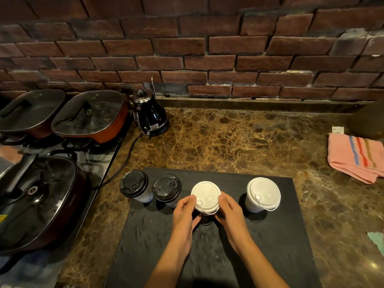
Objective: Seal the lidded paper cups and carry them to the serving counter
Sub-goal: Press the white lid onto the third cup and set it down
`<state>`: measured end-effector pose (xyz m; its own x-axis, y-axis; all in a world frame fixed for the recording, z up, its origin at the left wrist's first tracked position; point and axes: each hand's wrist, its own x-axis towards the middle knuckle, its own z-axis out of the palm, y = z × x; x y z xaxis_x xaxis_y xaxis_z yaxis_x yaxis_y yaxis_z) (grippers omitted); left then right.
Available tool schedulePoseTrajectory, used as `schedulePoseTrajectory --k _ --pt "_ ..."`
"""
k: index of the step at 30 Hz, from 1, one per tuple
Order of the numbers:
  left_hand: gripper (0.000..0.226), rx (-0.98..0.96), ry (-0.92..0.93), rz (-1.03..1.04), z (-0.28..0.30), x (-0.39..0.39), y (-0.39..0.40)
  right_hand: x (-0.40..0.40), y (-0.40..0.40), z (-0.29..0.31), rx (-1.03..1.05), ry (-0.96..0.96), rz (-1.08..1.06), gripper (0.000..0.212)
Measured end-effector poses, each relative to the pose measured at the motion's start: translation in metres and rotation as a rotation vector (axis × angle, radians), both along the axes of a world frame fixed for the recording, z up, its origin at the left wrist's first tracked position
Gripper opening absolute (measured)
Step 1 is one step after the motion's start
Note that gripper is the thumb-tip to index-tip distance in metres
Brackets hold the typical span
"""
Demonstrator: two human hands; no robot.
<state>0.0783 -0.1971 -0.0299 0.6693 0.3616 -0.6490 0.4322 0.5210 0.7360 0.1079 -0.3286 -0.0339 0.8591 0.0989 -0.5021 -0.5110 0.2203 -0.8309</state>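
Both forearms are reaching up from the bottom edge over a black mat (207, 256) lying on the brown marbled counter (239, 142). The left hand (184, 213) is curling its fingers around the 9 o'clock side of a white-lidded cup (205, 196) standing on the mat, thumb tip touching the lid's rim. The right hand (229, 213) is gripping the same cup from its 3 o'clock side, thumb on the rim.

A second white-lidded cup (263, 194) is standing at 3 o'clock from the held one, apart from it. At 9 o'clock, two black-lidded cups are standing side by side: one (166, 189) near the left hand, the other (134, 185) at the mat's far left corner.

Farther out, a pink striped towel (353, 159) is lying at 2 o'clock, a black kettle (150, 115) is sitting at 11 o'clock, and three glass-lidded pans (89, 115) are resting at 9 to 10 o'clock. A brick wall (207, 48) is rising behind the counter.
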Motion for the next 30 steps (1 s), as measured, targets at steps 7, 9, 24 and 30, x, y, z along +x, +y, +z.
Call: schedulePoseTrajectory --k 7,9,24,30 --pt "0.016 0.004 0.029 0.03 0.001 -0.003 -0.003 0.0 0.0 0.005 -0.093 -0.045 0.002 0.029" --pt "0.014 0.042 0.035 0.034 0.003 -0.006 -0.004 -0.001 0.0 0.008 -0.137 -0.059 0.007 0.03" --pt "0.041 1.128 -0.265 -0.37 0.06 -0.025 -0.01 -0.028 -0.032 0.06 -0.756 -0.537 0.141 0.046" --pt "0.051 1.196 -0.365 -0.505 0.081 0.002 -0.036 -0.029 -0.072 0.071 -0.772 -0.599 -0.024 0.046"
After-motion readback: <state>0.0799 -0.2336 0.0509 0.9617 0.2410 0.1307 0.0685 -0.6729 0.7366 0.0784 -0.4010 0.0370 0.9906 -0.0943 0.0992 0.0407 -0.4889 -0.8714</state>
